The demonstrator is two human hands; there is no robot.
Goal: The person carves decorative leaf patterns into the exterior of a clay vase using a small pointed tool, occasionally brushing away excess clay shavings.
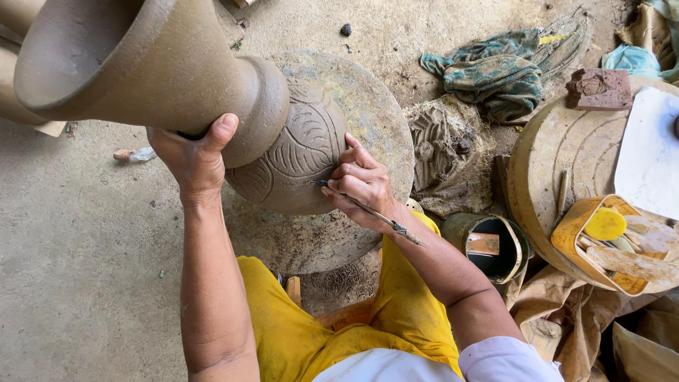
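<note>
A tall unfired clay vase [163,64] with a flared mouth stands on a round turntable [368,106]. Its rounded belly [300,141] carries carved leaf patterns. My left hand [192,157] grips the vase at the neck, thumb up against the clay. My right hand [361,185] holds a thin carving tool [375,216] like a pen. The tool's tip touches the belly at the lower right of the carved pattern. My yellow trousers [339,332] show below the turntable.
A lump of worked clay [449,152] and a teal rag [498,71] lie right of the turntable. A small pot [491,247] sits by my right arm. A second round board [552,163] holds a yellow tray of tools [612,240], a brick and a white sheet.
</note>
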